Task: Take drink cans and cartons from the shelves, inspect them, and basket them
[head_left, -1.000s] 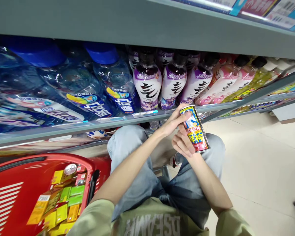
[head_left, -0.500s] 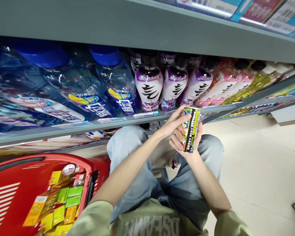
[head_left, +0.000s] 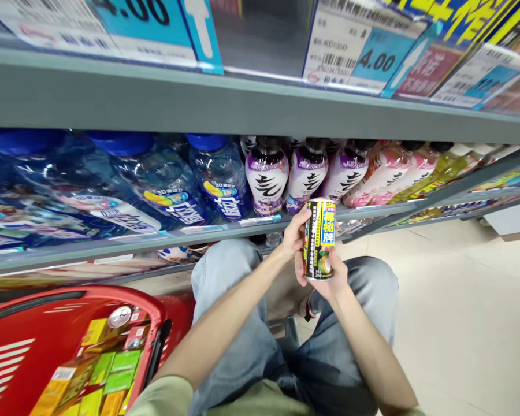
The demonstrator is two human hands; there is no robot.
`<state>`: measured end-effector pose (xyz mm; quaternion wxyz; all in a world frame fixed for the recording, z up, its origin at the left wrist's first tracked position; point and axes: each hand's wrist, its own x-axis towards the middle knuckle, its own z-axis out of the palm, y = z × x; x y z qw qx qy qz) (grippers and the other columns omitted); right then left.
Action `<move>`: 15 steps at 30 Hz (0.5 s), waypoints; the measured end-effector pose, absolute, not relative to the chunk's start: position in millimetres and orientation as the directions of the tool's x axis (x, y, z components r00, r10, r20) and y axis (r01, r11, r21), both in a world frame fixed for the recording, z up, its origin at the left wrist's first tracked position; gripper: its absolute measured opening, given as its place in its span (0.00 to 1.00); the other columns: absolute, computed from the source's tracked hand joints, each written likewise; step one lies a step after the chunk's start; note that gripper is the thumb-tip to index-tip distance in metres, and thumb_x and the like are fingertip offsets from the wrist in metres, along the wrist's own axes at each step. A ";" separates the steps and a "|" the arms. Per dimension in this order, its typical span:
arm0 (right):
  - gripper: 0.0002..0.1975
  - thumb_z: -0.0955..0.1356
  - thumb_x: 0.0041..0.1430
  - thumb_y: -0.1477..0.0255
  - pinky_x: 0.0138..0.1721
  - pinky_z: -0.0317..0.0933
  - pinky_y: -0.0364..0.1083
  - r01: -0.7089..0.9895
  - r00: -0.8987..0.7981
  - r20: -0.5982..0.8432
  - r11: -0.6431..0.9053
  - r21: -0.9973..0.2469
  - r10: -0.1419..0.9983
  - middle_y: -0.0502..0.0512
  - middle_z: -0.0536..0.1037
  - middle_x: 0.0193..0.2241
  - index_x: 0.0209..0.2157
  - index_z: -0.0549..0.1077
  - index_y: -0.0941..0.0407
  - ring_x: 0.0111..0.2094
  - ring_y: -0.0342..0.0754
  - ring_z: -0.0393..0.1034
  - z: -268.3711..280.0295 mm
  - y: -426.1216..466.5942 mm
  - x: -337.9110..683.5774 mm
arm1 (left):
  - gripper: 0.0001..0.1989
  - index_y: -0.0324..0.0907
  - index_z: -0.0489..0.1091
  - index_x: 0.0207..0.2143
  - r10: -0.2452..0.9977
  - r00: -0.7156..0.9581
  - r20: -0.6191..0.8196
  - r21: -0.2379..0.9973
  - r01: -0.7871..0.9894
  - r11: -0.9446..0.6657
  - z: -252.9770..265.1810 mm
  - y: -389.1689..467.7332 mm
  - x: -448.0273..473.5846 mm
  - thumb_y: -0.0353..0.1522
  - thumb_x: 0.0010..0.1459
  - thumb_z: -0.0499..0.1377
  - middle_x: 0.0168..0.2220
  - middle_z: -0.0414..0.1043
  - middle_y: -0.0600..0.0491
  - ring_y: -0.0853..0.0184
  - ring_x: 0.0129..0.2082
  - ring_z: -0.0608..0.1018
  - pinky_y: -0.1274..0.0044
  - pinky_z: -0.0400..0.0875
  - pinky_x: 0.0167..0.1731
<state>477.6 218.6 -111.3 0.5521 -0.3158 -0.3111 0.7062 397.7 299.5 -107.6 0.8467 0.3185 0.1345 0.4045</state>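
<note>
A black, yellow and blue can of coconut drink (head_left: 319, 240) stands nearly upright between my hands, above my knees and just in front of the lower shelf. My left hand (head_left: 293, 234) grips its left side near the top. My right hand (head_left: 334, 276) is wrapped round the lower part, with the thumb on the right side and fingers showing at the left. The coconut picture and large characters on the can face me.
Blue-capped drink bottles (head_left: 223, 179) and purple-labelled bottles (head_left: 266, 179) line the shelf, with pink and yellow ones to the right. Price tags (head_left: 351, 49) run along the upper shelf edge (head_left: 242, 104). A red shopping basket (head_left: 8, 346) holding several colourful boxes and a can stands at lower left.
The can has been turned in my hands, so the coconut picture now shows. Both hands have shifted slightly left with it. My view has tilted up, bringing the price tags into sight.
</note>
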 end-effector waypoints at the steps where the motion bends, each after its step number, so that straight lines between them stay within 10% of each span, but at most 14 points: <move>1: 0.27 0.71 0.51 0.45 0.15 0.61 0.45 -0.581 -0.186 -0.100 -0.192 -0.791 0.977 0.57 0.78 0.32 0.41 0.72 0.53 0.23 0.49 0.68 -111.2 218.6 477.9 | 0.32 0.39 0.66 0.54 0.777 0.628 0.051 0.628 -0.625 0.464 -106.9 300.2 397.0 0.51 0.54 0.56 0.27 0.72 0.53 0.66 0.20 0.75 0.74 0.72 0.24; 15: 0.13 0.77 0.52 0.68 0.23 0.72 0.49 -0.234 0.036 -0.065 -0.054 -0.971 0.997 0.49 0.78 0.21 0.35 0.73 0.54 0.19 0.49 0.72 -110.2 221.9 491.5 | 0.30 0.40 0.68 0.55 0.787 0.600 0.141 0.706 -0.618 0.345 -107.8 299.5 400.4 0.44 0.54 0.65 0.38 0.77 0.45 0.61 0.33 0.80 0.75 0.75 0.29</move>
